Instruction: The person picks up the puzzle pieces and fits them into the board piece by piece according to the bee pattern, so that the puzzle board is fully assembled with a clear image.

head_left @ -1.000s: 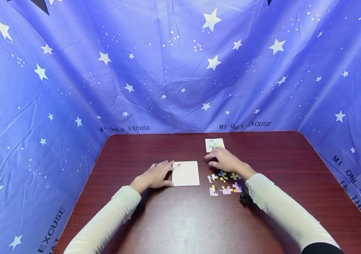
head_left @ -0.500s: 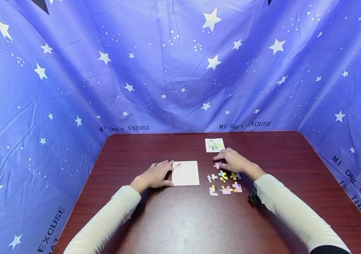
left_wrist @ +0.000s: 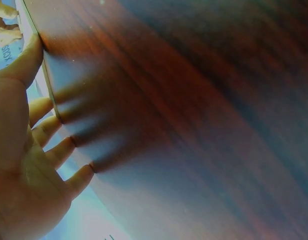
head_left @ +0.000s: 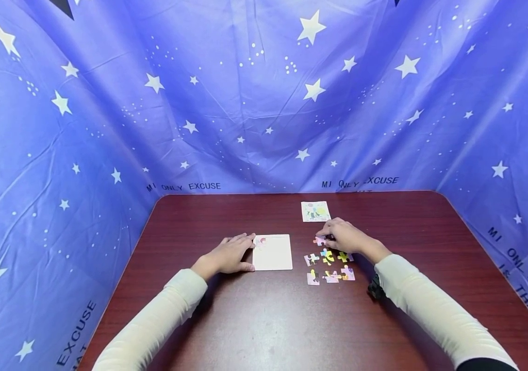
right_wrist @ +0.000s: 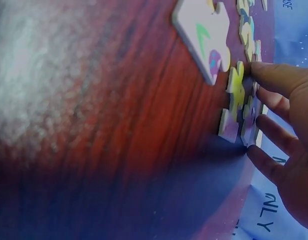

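Observation:
A square white puzzle board (head_left: 273,255) lies flat on the table, with a small picture piece (head_left: 261,240) at its far left corner. My left hand (head_left: 230,254) rests at the board's left edge, thumb at the near corner and fingers spread toward the far one. In the left wrist view the fingertips (left_wrist: 84,172) are down on the table. My right hand (head_left: 344,235) is low over the far row of jigsaw pieces, its thumb beside a pink piece (head_left: 319,240). In the right wrist view the thumb (right_wrist: 269,72) and loosely bent fingers are spread at the pieces; the palm hides some of them.
Several loose jigsaw pieces lie right of the board, including a yellow one (head_left: 327,256) and a pink-and-yellow one (head_left: 332,276). A square picture card (head_left: 316,212) lies beyond the right hand. Starry blue cloth (head_left: 245,103) surrounds the reddish-brown table (head_left: 227,319).
My right hand has shifted right and slightly nearer, away from the picture card, uncovering the pink jigsaw piece. It has barely moved in the last half second. My left hand and the board stay put.

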`<state>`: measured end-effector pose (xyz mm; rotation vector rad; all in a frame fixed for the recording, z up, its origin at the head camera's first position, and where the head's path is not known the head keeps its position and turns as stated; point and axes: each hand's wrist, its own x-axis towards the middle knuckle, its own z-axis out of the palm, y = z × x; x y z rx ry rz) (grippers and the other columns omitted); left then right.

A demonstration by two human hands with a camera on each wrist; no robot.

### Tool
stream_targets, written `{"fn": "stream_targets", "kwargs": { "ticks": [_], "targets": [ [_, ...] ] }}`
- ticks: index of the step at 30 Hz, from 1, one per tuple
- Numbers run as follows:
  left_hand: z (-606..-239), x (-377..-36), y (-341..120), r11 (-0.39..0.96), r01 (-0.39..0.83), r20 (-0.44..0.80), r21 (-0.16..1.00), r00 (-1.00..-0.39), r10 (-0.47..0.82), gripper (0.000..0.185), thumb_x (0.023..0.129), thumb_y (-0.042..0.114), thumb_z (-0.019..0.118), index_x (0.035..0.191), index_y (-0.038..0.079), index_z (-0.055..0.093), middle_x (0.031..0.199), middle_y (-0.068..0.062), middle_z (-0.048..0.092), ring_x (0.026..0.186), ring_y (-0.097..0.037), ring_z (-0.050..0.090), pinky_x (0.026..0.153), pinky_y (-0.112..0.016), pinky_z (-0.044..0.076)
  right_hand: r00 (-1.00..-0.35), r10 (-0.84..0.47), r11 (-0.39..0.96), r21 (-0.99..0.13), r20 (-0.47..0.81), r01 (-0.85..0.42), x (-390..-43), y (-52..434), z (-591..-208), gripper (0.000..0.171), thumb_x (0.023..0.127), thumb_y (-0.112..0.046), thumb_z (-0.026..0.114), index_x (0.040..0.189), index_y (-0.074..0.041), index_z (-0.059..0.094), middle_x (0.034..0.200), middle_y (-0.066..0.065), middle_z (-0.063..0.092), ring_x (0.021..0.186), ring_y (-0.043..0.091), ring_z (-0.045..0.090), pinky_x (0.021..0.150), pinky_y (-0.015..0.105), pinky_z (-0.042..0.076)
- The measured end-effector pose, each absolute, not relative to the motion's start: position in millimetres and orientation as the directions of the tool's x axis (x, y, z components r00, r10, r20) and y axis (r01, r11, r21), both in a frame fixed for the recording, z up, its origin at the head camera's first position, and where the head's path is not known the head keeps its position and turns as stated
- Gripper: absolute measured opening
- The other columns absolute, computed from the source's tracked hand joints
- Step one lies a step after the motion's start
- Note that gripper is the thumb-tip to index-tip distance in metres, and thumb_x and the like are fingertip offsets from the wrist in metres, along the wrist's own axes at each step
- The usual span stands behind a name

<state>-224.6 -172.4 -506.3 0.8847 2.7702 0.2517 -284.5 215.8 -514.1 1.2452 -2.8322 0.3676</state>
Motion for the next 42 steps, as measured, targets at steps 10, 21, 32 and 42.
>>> {"fn": "stream_targets", "kwargs": {
  "ticks": [10, 21, 32, 42],
  "targets": [
    [-509, -225, -173, 0.807, 0.549, -0.155, 0.218, -0.797, 0.584, 0.066, 0.090, 0.055, 0.070, 0.138, 0.011, 0.055, 0.167, -0.010, 0.033, 0.153, -0.034, 0.034, 0.115, -0.060, 0.035, -0.662, -0.739, 0.635, -0.203, 0.124, -0.746, -287, 218, -515, 0.023, 0.090, -0.016, 0.075, 0.112, -0.014, 0.079, 0.095, 0.000, 0.070, 0.094, 0.024, 0.063, 0.083, 0.046, 0.051],
    [-509, -226, -173, 0.808, 0.545, -0.164, 0.223, -0.796, 0.582, 0.065, 0.091, 0.056, 0.069, 0.137, 0.012, 0.055, 0.167, -0.010, 0.032, 0.153, -0.034, 0.033, 0.116, -0.059, 0.034, -0.659, -0.740, 0.626, -0.217, 0.138, -0.749, -288, 214, -517, 0.028, 0.087, -0.017, 0.075, 0.114, -0.013, 0.079, 0.092, 0.000, 0.068, 0.091, 0.022, 0.060, 0.083, 0.042, 0.049],
    [-512, -225, -171, 0.817, 0.536, -0.177, 0.211, -0.801, 0.571, 0.067, 0.090, 0.057, 0.068, 0.138, 0.012, 0.054, 0.168, -0.008, 0.031, 0.155, -0.032, 0.031, 0.117, -0.059, 0.033, -0.665, -0.730, 0.610, -0.288, 0.160, -0.739, -285, 200, -519, 0.029, 0.089, -0.017, 0.074, 0.117, -0.012, 0.078, 0.091, -0.003, 0.065, 0.089, 0.014, 0.054, 0.084, 0.038, 0.046],
    [-512, -225, -172, 0.816, 0.537, -0.171, 0.215, -0.802, 0.573, 0.066, 0.090, 0.056, 0.069, 0.138, 0.012, 0.054, 0.167, -0.009, 0.032, 0.154, -0.033, 0.031, 0.116, -0.058, 0.034, -0.675, -0.718, 0.618, -0.294, 0.166, -0.729, -284, 182, -515, 0.031, 0.089, -0.020, 0.075, 0.119, -0.013, 0.077, 0.097, -0.002, 0.068, 0.098, 0.020, 0.060, 0.096, 0.045, 0.048]
  ]
}}
